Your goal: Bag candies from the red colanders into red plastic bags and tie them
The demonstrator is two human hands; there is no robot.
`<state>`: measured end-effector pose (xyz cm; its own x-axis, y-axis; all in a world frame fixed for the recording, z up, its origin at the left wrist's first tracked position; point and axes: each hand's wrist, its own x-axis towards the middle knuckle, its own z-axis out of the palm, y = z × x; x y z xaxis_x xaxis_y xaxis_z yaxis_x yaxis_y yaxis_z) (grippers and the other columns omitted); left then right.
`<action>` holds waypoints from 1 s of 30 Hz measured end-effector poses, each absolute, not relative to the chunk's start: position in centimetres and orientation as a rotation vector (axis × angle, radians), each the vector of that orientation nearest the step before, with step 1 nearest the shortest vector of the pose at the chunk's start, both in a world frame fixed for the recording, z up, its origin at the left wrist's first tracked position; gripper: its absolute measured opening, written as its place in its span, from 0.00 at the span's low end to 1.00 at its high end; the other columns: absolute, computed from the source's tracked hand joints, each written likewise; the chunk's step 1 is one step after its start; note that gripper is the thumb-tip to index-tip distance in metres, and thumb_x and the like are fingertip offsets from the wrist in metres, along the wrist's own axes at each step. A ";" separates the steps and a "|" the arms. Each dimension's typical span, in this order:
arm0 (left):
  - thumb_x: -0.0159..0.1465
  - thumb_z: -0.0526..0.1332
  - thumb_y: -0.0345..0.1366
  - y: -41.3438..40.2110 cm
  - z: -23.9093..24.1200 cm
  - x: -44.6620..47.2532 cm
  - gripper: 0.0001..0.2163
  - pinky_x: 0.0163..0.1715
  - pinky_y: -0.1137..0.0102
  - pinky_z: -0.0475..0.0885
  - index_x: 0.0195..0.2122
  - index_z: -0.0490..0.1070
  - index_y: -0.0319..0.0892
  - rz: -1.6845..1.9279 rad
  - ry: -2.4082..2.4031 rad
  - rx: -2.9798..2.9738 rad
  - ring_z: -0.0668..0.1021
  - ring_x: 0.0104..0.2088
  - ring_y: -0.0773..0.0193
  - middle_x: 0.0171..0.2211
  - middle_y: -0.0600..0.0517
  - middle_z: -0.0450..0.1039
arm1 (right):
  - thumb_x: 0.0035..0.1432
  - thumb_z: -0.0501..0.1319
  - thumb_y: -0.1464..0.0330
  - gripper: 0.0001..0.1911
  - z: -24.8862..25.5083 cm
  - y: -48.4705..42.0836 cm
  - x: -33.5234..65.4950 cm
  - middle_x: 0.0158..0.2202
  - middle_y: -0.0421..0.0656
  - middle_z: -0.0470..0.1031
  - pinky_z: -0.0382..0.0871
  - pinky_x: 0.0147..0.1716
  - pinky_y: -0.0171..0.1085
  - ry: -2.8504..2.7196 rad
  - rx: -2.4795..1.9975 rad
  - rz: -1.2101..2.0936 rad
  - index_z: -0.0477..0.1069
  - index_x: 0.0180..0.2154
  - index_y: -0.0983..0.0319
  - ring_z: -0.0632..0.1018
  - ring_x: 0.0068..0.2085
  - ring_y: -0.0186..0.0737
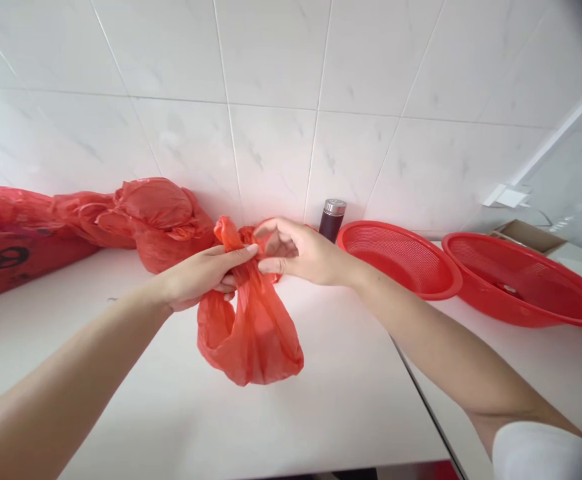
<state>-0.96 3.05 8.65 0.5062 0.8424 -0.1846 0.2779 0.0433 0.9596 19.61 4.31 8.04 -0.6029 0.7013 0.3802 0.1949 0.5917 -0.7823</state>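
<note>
A translucent red plastic bag (255, 340) hangs over the white table, its lower part bulging with contents I cannot make out. My left hand (205, 273) is closed on the gathered neck of the bag, thumb pressed on top, and one end of the plastic sticks up above the fist. Just right of that grip is my right hand (301, 253), its thumb and curved fingers apart. The thumb tip lies close to the bag's neck; whether it touches the plastic I cannot tell. More red plastic shows behind the right fingers.
Several filled red plastic bags (161, 220) line the tiled wall at the left. Behind my right hand stands a dark flask (333, 220) with a silver lid. Two red perforated baskets (395, 257) sit at the right, near a cardboard box (531, 235). A seam crosses the white table (351, 400).
</note>
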 end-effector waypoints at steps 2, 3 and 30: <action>0.64 0.56 0.51 3.2 8.4 -1.5 0.18 0.17 0.72 0.55 0.23 0.64 0.45 0.593 0.991 1.481 0.49 0.18 0.71 0.19 0.60 0.42 | 0.59 0.60 0.65 0.09 6.9 3.9 20.0 0.34 0.39 0.72 0.72 0.36 0.39 -2.051 -0.738 0.997 0.66 0.42 0.59 0.75 0.35 0.35; 0.64 0.55 0.51 3.3 8.2 -1.6 0.17 0.18 0.71 0.57 0.25 0.65 0.45 0.600 0.990 1.484 0.50 0.19 0.70 0.19 0.60 0.43 | 0.60 0.59 0.65 0.06 6.5 3.7 20.1 0.34 0.39 0.72 0.72 0.37 0.39 -2.002 -0.743 0.977 0.66 0.39 0.59 0.75 0.35 0.35; 0.49 0.49 0.20 2.2 4.8 0.3 0.15 0.23 0.74 0.64 0.31 0.67 0.45 1.022 1.338 2.507 0.72 0.26 0.67 0.29 0.55 0.74 | 0.63 0.56 0.58 0.12 0.8 4.3 17.7 0.45 0.37 0.74 0.65 0.54 0.43 -1.586 -0.641 1.422 0.71 0.47 0.50 0.72 0.52 0.41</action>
<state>0.28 2.21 4.75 0.3806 0.7740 0.5060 0.6921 -0.6014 0.3993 17.66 4.32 0.81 -0.4747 0.8377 0.2702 -0.1772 0.2097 -0.9616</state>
